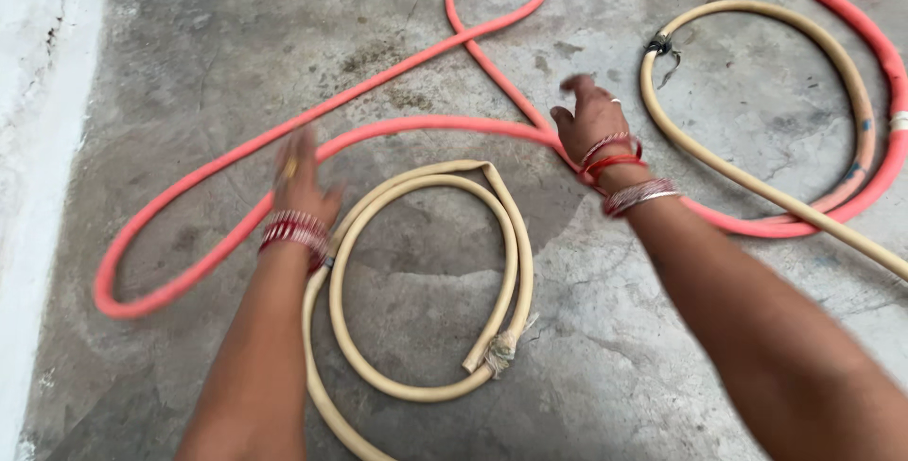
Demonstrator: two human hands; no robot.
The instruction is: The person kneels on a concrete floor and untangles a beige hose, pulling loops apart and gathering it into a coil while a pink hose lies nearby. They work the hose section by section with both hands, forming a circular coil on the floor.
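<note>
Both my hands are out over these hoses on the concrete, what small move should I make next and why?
Probably lower the right hand a little and close it on the pink rubber hose. That hand is open and sits right where the pink hose crosses itself, while the blurred left hand hovers open between the pink hose and the coiled beige rubber hose, gripping nothing that shows.

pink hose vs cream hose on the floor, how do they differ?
Colour: the pink hose is salmon pink; the cream hose is pale tan.
Lay: the pink hose sprawls in wide open loops; the cream hose makes a tight coil near the left hand.
End: the cream hose shows a frayed, tied end; the pink hose's ends are out of view.
Both lie on the concrete floor.
</note>
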